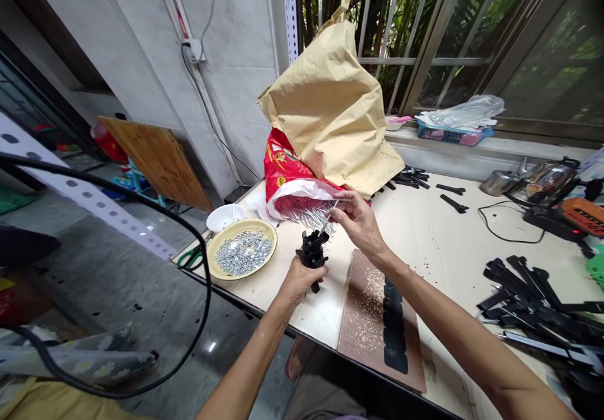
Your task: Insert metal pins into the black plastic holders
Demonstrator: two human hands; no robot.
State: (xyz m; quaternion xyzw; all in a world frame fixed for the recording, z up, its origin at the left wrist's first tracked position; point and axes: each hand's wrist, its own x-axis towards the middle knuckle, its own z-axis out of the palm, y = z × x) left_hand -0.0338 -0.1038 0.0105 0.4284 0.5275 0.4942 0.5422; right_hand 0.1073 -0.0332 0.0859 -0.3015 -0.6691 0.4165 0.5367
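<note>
My left hand (299,279) is closed around the lower part of a bundle of black plastic pieces (312,250), held upright above the table's front edge. My right hand (357,220) pinches a thin metal pin (326,220) and holds its tip at the top of the bundle. Just behind the hands, a red and white bag (287,177) lies on its side with several metal pins (306,217) spilling from its mouth.
A yellow plate (221,271) of small metal nuts and a white bowl (224,216) sit at the left. A tall brown paper sack (333,108) stands behind. A brown board (365,310) carries black pieces. More black parts (533,303) are piled at right, near a kettle (542,182).
</note>
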